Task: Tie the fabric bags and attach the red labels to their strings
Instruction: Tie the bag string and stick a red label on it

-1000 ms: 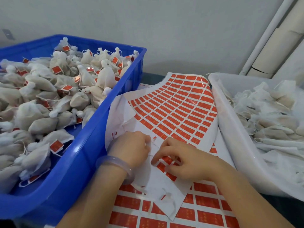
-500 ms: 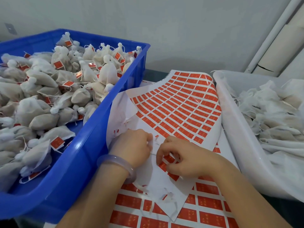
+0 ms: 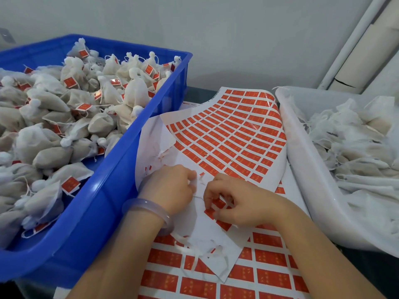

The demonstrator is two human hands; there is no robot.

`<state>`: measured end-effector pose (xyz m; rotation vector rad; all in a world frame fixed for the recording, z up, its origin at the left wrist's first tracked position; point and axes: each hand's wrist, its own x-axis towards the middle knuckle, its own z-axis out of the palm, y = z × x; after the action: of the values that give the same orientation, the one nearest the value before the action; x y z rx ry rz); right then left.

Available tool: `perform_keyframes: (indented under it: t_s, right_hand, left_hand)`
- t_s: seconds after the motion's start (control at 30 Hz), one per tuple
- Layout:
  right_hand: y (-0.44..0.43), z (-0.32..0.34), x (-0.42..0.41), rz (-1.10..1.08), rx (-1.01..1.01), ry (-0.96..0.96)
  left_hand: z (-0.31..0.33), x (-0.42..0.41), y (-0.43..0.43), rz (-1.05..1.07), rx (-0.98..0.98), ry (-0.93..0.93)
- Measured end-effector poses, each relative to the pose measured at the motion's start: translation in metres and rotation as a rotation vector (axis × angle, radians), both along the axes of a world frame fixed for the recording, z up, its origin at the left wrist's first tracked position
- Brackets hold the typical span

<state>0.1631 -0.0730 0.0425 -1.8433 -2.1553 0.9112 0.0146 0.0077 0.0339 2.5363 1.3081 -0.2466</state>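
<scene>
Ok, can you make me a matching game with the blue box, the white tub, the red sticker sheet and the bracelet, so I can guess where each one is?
Things:
1. blue box
2. white tub
3. red sticker sheet
4. bracelet

Places:
a. round the left wrist
b. on the right, holding plain bags with no stickers showing
c. in the middle, between the two containers
d. on the left, piled with tied bags that carry stickers

Pairs: 1-d, 2-b, 3-c, 4-a.
</scene>
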Motion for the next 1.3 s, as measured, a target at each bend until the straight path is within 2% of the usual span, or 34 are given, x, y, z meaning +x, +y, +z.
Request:
perform_keyframes:
  t_s: [0.4, 0.6, 0.8, 1.0, 1.17, 1.3]
  right_hand:
    - [-0.0034, -0.0004, 0.0012, -0.014, -0.01, 0.031]
    - [-0.0016, -0.0008, -0.0011, 0.001, 0.015, -0.023]
    - [-0.002, -0.0011, -0.0001, -0.006, -0.003, -0.003]
    - [-0.0004, -0.0019, -0.0015, 0.012, 0.031, -0.053]
    - [-0.0032, -0.0039, 0.0009, 0.012, 0.012, -0.001]
    - [-0.0021, -0.0042, -0.0008, 0.01, 0.012, -0.011]
  left_hand:
    - [0.0031, 0.0, -0.0049, 0.103, -0.031, -0.122]
    - [0.0025, -0.0017, -0.0065, 0.112, -0.032, -0.152]
    - [0.0047, 0.0002, -0.0053, 0.077, -0.039, -0.083]
    - [0.0022, -0.001, -0.0065, 0.112, -0.044, -0.145]
    - [0.0049, -0.0032, -0.0073, 0.104, -0.007, -0.235]
    - [0.0029, -0.002, -0.0062, 0.098, -0.029, -0.151]
